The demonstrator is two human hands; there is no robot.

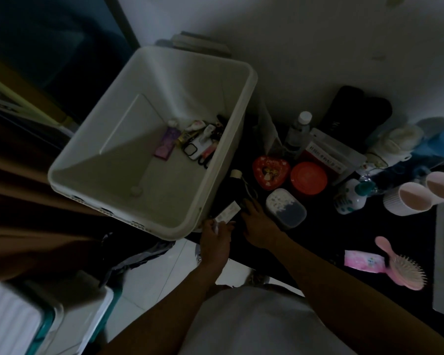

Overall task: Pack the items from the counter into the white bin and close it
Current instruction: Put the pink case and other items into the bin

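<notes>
Where the hands (215, 238) reach, white bin (190, 80) alongside, white packet (227, 213) in left.

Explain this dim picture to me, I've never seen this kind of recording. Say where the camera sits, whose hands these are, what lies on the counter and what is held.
There is no machine: a person wears one camera on the head, looking down at their own bare hands. The left hand pinches a small white printed packet beside the large white plastic bin, which stands open with a few small items at its bottom. The right hand stretches its fingers toward a dark cylindrical item with a pale cap; the dim light hides whether they touch. On the dark counter wait a red heart-shaped tin, a round red tub, a white rounded box, two pale cups, a pink packet and a pink hairbrush.
</notes>
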